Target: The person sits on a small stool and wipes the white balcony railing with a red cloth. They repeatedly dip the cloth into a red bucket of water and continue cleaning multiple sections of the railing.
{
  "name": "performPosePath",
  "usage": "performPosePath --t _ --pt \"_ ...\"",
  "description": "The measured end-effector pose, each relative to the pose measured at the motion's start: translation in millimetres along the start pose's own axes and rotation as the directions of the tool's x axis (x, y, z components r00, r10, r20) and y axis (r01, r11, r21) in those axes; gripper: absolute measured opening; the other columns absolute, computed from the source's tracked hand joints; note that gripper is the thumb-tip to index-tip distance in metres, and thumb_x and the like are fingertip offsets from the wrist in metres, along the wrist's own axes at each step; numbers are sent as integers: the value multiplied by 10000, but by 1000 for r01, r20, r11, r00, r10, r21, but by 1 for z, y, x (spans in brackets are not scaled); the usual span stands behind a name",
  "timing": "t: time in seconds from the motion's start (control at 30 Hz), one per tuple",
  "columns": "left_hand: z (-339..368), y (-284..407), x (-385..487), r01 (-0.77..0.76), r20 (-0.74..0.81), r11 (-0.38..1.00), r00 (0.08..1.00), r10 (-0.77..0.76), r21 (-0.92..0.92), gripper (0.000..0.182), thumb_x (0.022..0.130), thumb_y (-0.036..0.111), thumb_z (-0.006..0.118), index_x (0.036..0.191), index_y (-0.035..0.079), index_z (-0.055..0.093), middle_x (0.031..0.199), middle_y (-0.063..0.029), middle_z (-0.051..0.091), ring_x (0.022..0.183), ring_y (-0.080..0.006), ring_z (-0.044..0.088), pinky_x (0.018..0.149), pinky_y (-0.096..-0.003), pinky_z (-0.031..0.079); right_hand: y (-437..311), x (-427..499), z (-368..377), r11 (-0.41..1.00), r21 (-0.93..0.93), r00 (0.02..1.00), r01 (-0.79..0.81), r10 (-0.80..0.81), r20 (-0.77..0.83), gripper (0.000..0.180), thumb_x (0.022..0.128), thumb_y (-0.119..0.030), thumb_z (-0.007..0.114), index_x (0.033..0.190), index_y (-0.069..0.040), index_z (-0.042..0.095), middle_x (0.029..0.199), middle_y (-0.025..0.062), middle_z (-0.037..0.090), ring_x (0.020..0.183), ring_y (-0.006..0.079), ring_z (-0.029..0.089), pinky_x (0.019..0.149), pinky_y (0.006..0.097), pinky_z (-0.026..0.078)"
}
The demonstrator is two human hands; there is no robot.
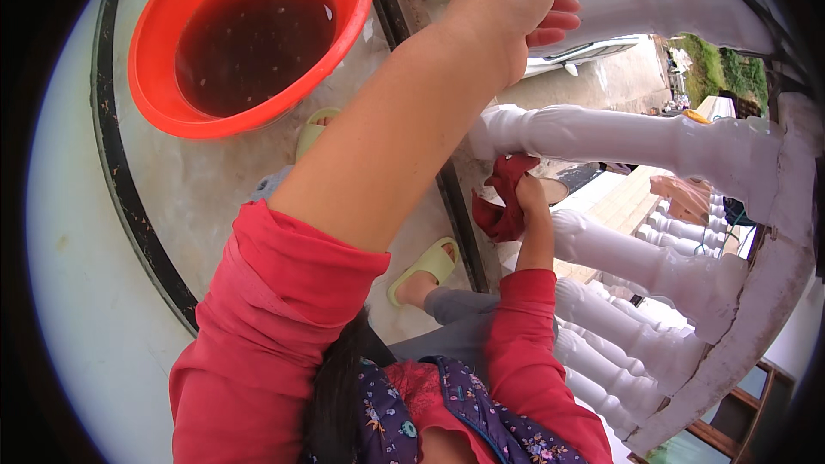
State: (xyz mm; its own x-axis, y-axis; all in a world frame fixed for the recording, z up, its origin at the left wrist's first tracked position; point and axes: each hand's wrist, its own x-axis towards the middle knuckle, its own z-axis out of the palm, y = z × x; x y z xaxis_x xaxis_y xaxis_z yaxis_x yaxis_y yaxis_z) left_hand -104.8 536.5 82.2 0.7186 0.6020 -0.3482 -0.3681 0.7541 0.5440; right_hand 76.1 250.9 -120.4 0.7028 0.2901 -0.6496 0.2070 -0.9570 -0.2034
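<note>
My right hand point(531, 194) grips a dark red cloth point(506, 206) at the foot of the white balustrade. The cloth hangs in loose folds between two balusters. My left arm reaches far across the view, its red sleeve pushed up to the elbow. At its end my left hand point(532, 3) is beside a white baluster point(619, 9), fingers curled. The back of the hand and wrist hide the palm, so whether it holds anything cannot be made out. Nearest to my right hand are a second baluster point(593, 132) and a third baluster point(638, 258).
A red plastic basin point(151, 87) of dark water point(258, 45) stands on the tiled floor at upper left. My feet wear pale green slippers point(422, 270). A cracked handrail point(767, 277) tops the balusters. Beyond them, a white car point(580, 55) stands below.
</note>
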Motion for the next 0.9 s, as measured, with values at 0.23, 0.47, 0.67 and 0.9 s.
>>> performPosePath --t 0.23,0.47,0.67,0.9 --pt "-13 24 -1 -30 -15 997 999 29 -78 224 869 106 569 1068 17 623 975 -108 644 901 -224 634 791 -315 502 -117 -177 -116 659 -541 91 522 -674 -733 497 864 -77 741 1335 -49 585 1292 112 605 1136 243 620 961 322 509" --pt "-9 31 -4 -57 -39 990 998 52 -131 210 828 85 578 1020 14 628 953 -97 637 882 -213 634 783 -323 498 -164 -154 -134 481 -725 49 -493 -817 -575 389 812 -491 718 1135 -275 698 1294 18 561 1298 265 447 1090 603 260" --pt "-13 19 -3 -105 11 979 994 109 -175 227 809 83 580 1011 -3 640 945 -113 630 865 -222 624 782 -335 489 -149 -65 -70 383 -879 355 -284 -810 -467 221 908 -333 623 930 -137 723 1133 39 623 1157 282 545 1070 488 339" --pt "-11 26 0 -113 9 973 993 117 -201 239 812 82 574 1025 -6 635 940 -115 627 866 -221 617 785 -333 487 -145 55 6 217 -975 727 -40 -663 -177 313 947 -267 492 961 -122 769 1092 68 646 1104 293 538 997 436 340"
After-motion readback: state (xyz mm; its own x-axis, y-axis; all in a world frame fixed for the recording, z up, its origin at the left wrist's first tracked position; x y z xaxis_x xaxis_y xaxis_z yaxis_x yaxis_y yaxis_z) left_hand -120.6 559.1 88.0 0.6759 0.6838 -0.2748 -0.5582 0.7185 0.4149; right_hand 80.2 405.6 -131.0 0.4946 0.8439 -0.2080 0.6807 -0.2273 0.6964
